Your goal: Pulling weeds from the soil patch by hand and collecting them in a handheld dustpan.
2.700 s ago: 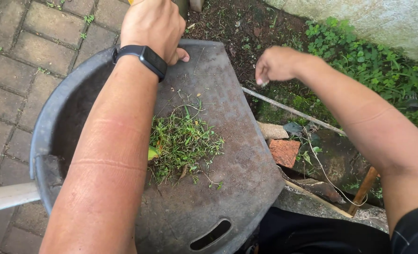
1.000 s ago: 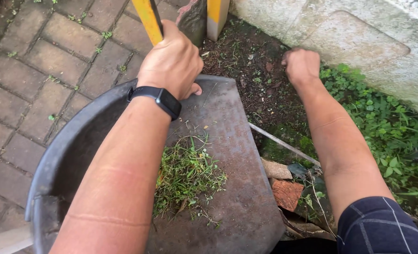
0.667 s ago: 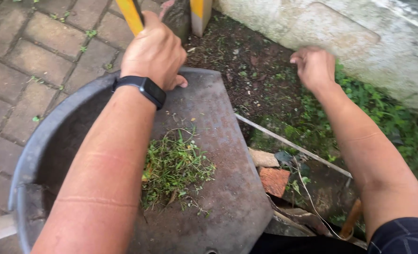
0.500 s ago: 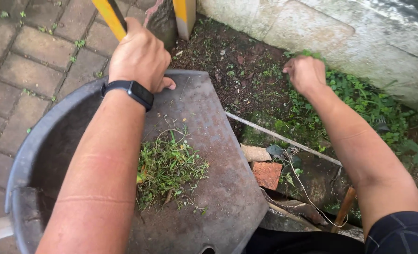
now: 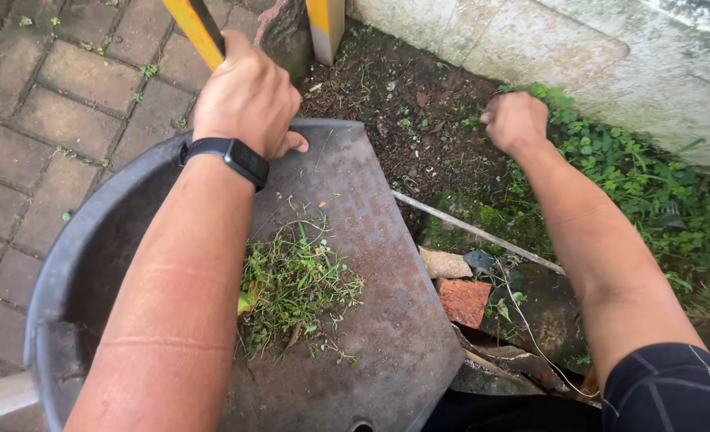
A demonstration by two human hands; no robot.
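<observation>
Right hand (image 5: pixel 516 120) lower, perhaps gripping weeds (image 5: pixel 611 164)

One screen seen: small dark rectangular face of black wristband watch (image 5: pixel 247 159), worn on left wrist, just above rim of grey dustpan (image 5: pixel 387 264). Screen blank, unlit, tilted toward dustpan's far edge. No packages, labels or signs seen around dustpan.

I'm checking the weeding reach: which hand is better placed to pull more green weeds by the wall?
Probably the right hand: it is at the low green weeds, while the left hand grips the yellow handle.
</observation>
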